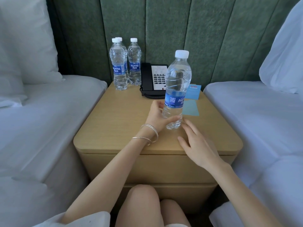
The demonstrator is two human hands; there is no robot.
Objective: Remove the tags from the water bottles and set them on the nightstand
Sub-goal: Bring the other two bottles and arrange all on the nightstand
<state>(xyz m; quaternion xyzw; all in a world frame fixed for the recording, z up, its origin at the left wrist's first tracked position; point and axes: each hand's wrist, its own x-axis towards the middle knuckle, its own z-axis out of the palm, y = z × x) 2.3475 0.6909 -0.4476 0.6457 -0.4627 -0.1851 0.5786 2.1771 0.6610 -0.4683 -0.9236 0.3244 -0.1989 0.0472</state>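
Observation:
A clear water bottle [177,86] with a white cap and blue label stands upright over the middle of the wooden nightstand [114,125]. My left hand [157,117], with bracelets on the wrist, grips its lower part. My right hand [195,143] hovers open just right of the bottle's base, fingers spread, holding nothing. Three more bottles [118,66] of the same kind stand together at the back left of the nightstand. I see no tag on any bottle neck.
A black desk phone [150,79] sits at the back centre. A blue card [194,91] stands at the back right, and another light blue card [191,108] lies flat beside the held bottle. White beds flank the nightstand; a green padded wall is behind.

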